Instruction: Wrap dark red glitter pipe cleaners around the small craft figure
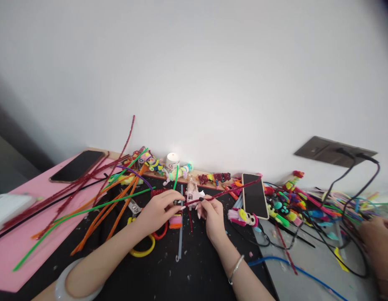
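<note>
My left hand (159, 210) and my right hand (213, 215) meet over the black mat (187, 271). Both pinch a dark red pipe cleaner (231, 191) that runs up and to the right toward a phone (254, 195). My left fingertips hold its near end, where it seems wound into a small coil; my right fingers grip it a little further along. A pink glue gun (193, 192) lies just behind my fingers. A small pink and orange bundle (175, 221) sits under my left hand.
Long orange, green and dark red pipe cleaners (112, 205) fan out at left over a pink sheet (12, 246) holding another phone (77, 165). Finished pipe-cleaner figures (181, 171) line the wall. Colourful pieces (288, 207) and black cables (353, 205) crowd the right, where another person's hand (377, 238) rests.
</note>
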